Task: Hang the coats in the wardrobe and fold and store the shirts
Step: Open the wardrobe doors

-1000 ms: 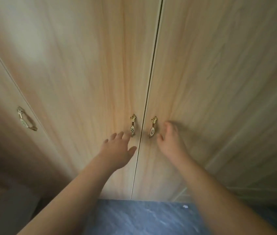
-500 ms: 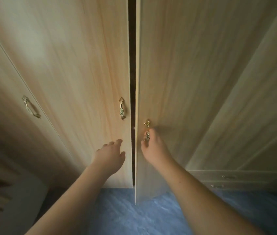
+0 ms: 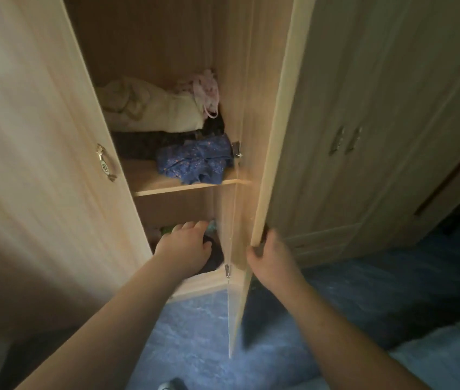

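While right hand (image 3: 272, 258) grips door (image 3: 279, 122), left hand (image 3: 183, 246) stretches inside wardrobe (image 3: 144, 38).

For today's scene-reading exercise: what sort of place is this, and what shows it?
Probably a bedroom: a tall wooden wardrobe with its door open, clothes piled on its shelf, and blue floor below.

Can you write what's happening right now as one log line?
door: open, right hand grips its edge | left hand: below shelf, holds nothing | clothes: on shelf
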A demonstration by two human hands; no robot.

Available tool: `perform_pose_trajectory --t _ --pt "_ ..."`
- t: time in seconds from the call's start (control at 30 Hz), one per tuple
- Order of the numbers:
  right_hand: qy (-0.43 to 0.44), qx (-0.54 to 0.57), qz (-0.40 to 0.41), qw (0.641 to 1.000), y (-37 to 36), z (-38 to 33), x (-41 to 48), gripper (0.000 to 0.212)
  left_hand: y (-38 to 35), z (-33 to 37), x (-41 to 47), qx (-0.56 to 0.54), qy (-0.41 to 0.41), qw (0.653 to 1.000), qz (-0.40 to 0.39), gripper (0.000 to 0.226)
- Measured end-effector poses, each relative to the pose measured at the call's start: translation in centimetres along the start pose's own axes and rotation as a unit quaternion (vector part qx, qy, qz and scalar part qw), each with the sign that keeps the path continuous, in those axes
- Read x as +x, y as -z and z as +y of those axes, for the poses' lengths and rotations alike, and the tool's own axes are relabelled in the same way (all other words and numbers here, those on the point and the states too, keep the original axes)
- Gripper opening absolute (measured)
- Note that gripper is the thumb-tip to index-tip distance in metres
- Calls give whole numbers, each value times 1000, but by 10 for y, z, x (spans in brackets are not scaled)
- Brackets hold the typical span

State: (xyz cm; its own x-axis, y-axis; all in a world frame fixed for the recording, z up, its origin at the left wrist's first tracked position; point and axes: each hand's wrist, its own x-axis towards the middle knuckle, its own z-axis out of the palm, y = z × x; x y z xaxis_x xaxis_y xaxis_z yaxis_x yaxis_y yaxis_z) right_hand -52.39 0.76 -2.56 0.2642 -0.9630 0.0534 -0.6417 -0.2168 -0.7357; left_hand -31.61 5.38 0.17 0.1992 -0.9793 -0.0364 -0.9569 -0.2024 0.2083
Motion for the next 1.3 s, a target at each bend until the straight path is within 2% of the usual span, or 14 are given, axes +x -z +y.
perform_pose_trajectory --t 0.1,0.2,0.27,0.37,0.43,0.57,0.73,0.9,1.0,1.1,1.2,1.3 --pt "-51 10 5 999 43 19 -1 29 1 30 2 4 -39 999 7 51" --pt "-66 25 17 997 71 27 -15 37 1 51 4 0 -68 998 -1 51" --pt "-69 -14 30 997 83 23 -30 40 0 58 6 1 -80 997 -8 49" --pt "-10 -194 72 978 86 4 -52 37 -1 58 8 1 -86 996 -6 48" --pt "70 -237 78 966 76 -22 -57 36 1 48 9 -6 -85 996 0 48" --pt "170 -268 39 948 28 -64 -30 50 10 1 13 -29 -41 999 14 50" --pt "222 -297 -24 929 -60 -111 33 68 28 -106 19 -36 62 996 54 52" --pt "239 -304 -68 920 -145 -170 106 68 52 -215 44 -51 126 987 87 48" --pt "225 -300 -73 924 -180 -195 137 65 59 -261 77 -105 151 976 114 46" --pt "200 -296 -78 931 -202 -208 157 64 61 -288 119 -216 159 951 153 43" --pt "176 -306 -78 932 -212 -211 170 64 55 -293 155 -317 137 921 179 41" --pt "156 -316 -78 933 -212 -210 171 63 44 -284 171 -402 150 884 185 49"
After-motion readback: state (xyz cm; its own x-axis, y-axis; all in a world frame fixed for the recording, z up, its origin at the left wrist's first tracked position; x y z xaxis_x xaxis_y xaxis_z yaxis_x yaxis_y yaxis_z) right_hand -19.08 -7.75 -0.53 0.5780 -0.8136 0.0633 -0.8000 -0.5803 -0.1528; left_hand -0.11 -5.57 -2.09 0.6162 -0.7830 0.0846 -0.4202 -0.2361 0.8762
